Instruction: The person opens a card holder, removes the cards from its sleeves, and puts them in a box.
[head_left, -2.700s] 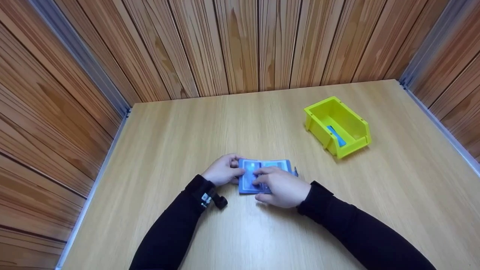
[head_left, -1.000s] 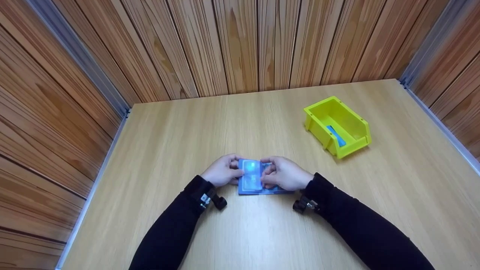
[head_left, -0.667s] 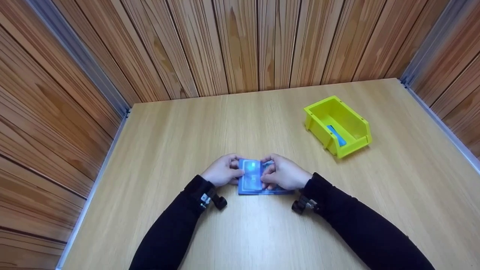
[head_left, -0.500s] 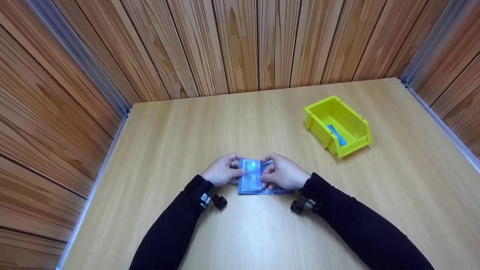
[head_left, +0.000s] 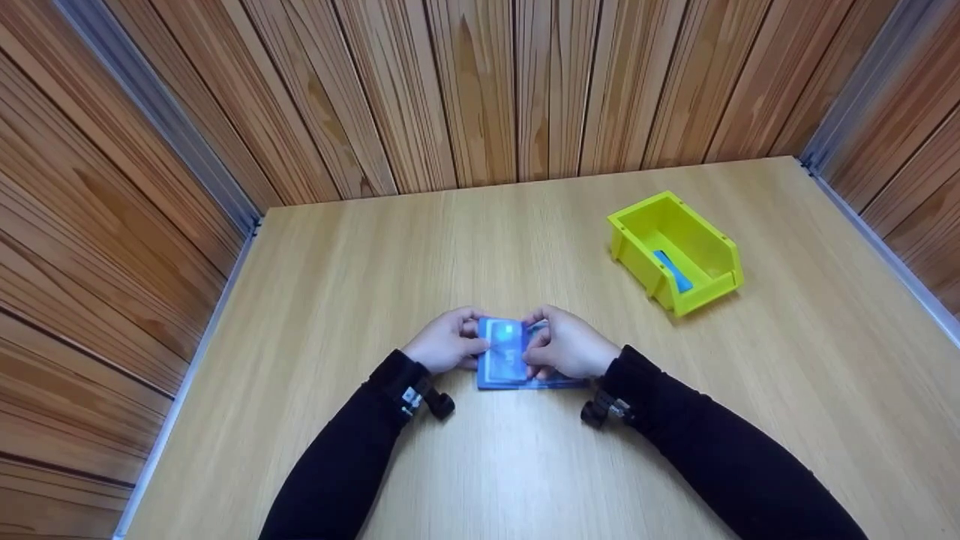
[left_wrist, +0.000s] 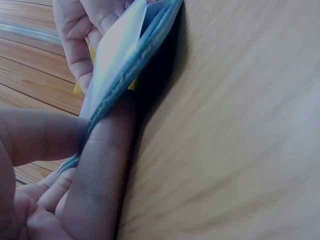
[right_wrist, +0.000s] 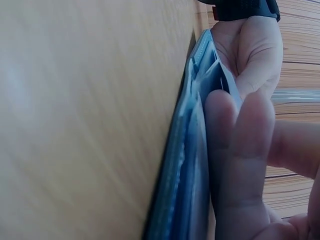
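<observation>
A blue card wallet [head_left: 555,384] lies unfolded on the table between both hands. Its left half shows a clear plastic sleeve [head_left: 504,358] reflecting the light. My left hand [head_left: 442,345] pinches the wallet's left edge, thumb above and index finger beneath, as the left wrist view shows along the stitched rim [left_wrist: 125,75]. My right hand [head_left: 576,349] pinches the free right edge of the sleeve with thumb and fingers and covers much of the right half. In the right wrist view, the sleeve layers stand slightly apart near my right fingers [right_wrist: 247,150].
A yellow bin [head_left: 637,259] stands at the back right of the wooden table [head_left: 375,262], with a flat blue piece [head_left: 673,271] inside. Wood-panelled walls [head_left: 480,90] close off the back and sides. A small camera is strapped to each wrist.
The right hand, earlier spread over the wallet's sleeves, has drawn back to the right and now pinches a sleeve's edge. The left hand keeps its place. Over the last second, little differs.
</observation>
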